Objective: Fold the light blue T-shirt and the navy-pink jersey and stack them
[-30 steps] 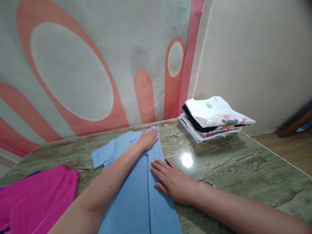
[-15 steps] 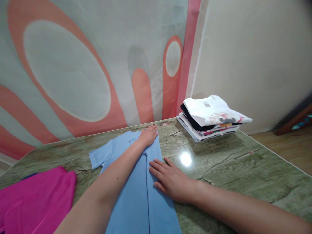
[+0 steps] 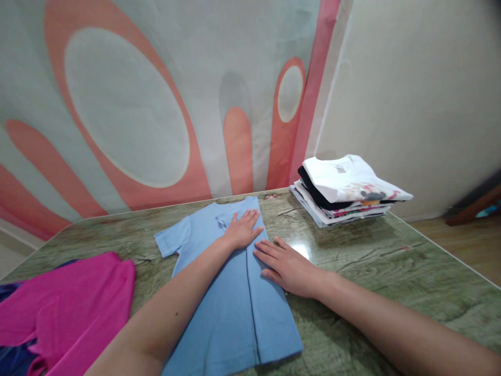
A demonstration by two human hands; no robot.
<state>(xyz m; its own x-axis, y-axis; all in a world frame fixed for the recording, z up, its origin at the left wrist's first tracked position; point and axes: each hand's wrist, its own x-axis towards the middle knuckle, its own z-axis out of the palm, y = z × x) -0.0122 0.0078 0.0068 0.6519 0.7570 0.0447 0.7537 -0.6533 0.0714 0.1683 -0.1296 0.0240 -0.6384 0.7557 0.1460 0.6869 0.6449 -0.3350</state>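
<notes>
A: Where's the shirt (image 3: 223, 303) lying?

B: Flat on the bench (image 3: 415, 271), between the pink cloth (image 3: 94, 303) and, farther off, the pile of folded clothes (image 3: 352, 183).

A: And the hands?

B: Both palm down, fingers slightly spread, pinching nothing. The left hand (image 3: 245, 231) rests high on the shirt, near the collar; the right hand (image 3: 287, 266) lies lower, fingertips on the turned-in side panel and over its outer edge.

A: How would you flatten that panel well?

B: I'd anchor lightly with the left and sweep the right along the fold, collar to hem — light, even pressure, so the layer underneath doesn't bunch.

A: Which way does the shirt point?

B: Collar toward the wall (image 3: 191, 78), hem toward the person. Its long axis runs away from the body, with the panel's edge roughly along it — one sleeve sticks out to the left.
</notes>
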